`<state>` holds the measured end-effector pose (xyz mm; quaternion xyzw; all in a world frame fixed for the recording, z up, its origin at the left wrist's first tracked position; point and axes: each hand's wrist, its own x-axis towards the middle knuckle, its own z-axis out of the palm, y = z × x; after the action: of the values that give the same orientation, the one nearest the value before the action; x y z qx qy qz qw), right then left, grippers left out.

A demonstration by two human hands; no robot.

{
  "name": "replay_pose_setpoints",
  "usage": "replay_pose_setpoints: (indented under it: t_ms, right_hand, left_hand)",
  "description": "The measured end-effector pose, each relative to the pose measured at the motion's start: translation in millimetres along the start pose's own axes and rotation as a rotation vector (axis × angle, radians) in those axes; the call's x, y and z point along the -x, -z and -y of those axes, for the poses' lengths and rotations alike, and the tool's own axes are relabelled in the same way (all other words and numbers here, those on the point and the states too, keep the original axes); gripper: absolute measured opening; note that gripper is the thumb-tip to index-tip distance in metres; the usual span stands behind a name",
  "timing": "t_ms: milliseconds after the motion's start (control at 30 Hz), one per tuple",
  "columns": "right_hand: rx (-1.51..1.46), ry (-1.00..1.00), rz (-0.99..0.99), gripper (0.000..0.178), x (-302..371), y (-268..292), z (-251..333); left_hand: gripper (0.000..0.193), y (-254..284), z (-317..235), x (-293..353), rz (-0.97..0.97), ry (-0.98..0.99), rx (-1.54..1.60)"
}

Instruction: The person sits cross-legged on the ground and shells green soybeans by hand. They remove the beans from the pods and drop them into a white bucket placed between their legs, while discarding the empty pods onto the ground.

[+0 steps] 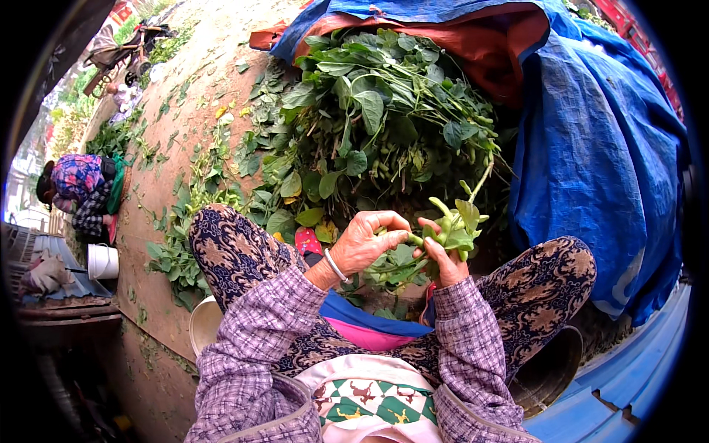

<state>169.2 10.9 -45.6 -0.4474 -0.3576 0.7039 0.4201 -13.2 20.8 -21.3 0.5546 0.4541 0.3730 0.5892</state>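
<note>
My right hand is closed around a green bean stalk with plump pods and a few leaves, held up over my lap. My left hand, with a pale bangle at the wrist, pinches a green pod at the stalk's left side between thumb and fingers. Just beyond both hands rises a large heap of leafy bean plants, pods hanging among the stems. Loose leaves and the sprigs under my hands partly cover the ground between my feet.
A blue tarp drapes over the heap's back and right side. Beside my knees stand a pale bucket at left and a dark bucket at right. Far left, another person sits bent over near a white bucket. Leaves litter the floor.
</note>
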Motion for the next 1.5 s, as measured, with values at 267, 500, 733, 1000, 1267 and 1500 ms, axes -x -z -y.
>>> replay_pose_setpoints:
  t_ms: [267,500,733,1000,1267,1500]
  right_hand:
    - [-0.079,0.123,0.12,0.049,7,2,-3]
    - [-0.075,0.144,0.161,0.057,14,6,-10]
    - [-0.029,0.055,0.253,0.06,24,15,-8]
    - [-0.095,0.182,0.291,0.063,35,17,-18]
    - [-0.154,0.204,0.432,0.075,36,23,-28]
    - [-0.279,0.189,0.451,0.074,47,31,-34]
  left_hand:
    - [0.018,-3,3,2,0.092,0.236,0.327]
    - [0.016,-7,19,6,0.22,0.366,0.699]
    - [0.019,-10,9,15,0.308,0.32,0.742]
    - [0.015,-30,8,32,0.198,0.263,0.69]
    - [0.013,-49,9,45,0.146,0.191,0.833]
    - [0.017,-45,-9,56,0.246,0.134,0.711]
